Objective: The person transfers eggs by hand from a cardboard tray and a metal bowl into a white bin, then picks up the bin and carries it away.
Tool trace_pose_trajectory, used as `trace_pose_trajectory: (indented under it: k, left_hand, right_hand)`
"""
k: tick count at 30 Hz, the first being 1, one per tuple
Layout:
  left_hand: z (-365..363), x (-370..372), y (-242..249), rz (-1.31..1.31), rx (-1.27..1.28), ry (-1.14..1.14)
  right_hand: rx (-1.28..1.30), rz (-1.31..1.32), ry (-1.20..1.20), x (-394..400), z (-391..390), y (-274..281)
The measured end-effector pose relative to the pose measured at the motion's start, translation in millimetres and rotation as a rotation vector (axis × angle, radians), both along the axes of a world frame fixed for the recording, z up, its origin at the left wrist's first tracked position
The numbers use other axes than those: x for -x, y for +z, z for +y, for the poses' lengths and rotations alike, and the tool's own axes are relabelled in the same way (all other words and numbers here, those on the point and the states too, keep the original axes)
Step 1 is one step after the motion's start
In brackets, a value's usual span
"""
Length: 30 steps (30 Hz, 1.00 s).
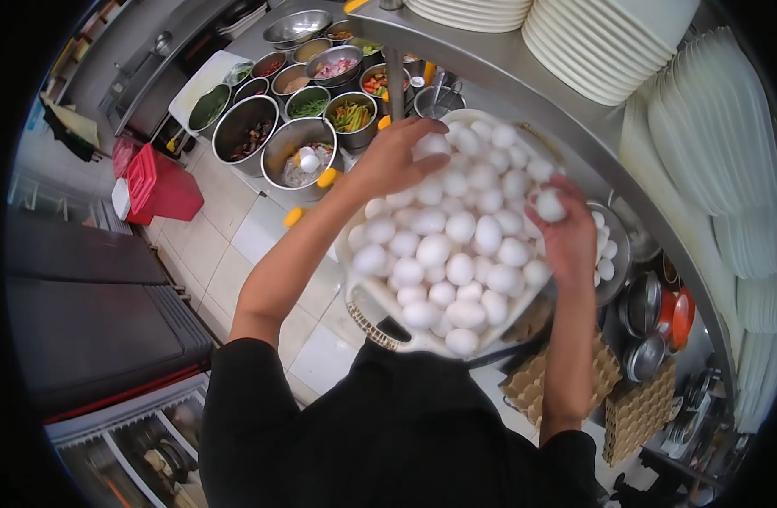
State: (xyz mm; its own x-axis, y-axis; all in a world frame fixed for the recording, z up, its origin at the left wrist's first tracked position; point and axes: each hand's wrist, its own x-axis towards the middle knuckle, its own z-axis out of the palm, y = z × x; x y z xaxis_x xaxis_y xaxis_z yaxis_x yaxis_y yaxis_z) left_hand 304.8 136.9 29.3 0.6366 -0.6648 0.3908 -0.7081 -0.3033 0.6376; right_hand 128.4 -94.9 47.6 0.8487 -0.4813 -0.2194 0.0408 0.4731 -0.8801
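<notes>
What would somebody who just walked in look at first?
Probably the big heap of white eggs piled in the pale basket, right in front of the person. Next, the right hand holding one egg at the heap's edge. Then the bright red bin on the floor, off to the left.

We see eggs (460, 227) heaped in a basket (412, 340) at the centre of the frame. Just right of it is a bowl (623, 273) of more eggs; egg trays (642, 411) lie lower right. Plates (591, 51) stack on the shelf (507, 63), upper right; pots (265, 173) of ingredients cluster upper left, a bin (175, 186) farther left.
</notes>
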Motion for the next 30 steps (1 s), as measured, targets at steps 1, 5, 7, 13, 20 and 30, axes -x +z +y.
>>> trace_pose_trajectory:
  k: [1, 5, 7, 13, 20, 30]
  left_hand:
    - [-8.2, -5.0, -5.2, -0.064, 0.0, -0.037]
    - [-23.8, -11.6, -19.0, -0.061, -0.067, -0.078]
    - [-25.7, -13.0, -21.3, -0.069, -0.09, -0.071]
    - [-24.1, -8.5, -14.6, 0.036, -0.064, -0.039]
    - [-25.9, 2.9, 2.6, 0.155, -0.132, 0.02]
    - [-96.3, 80.0, 61.8, -0.127, 0.02, -0.316]
  right_hand:
    - [0.177, 0.012, 0.029, -1.3, 3.7, 1.2]
    - [0.721, -0.036, 0.194, -14.6, 30.7, -7.4]
    - [0.818, -0.068, 0.239, -22.4, 41.7, -17.0]
    - [1.155, -0.01, 0.145, -28.1, 57.8, -25.7]
    - [1.163, -0.098, -0.023, -5.6, 38.0, -14.5]
    - [1.643, 0.694, 0.088, 94.3, -148.9, -94.9]
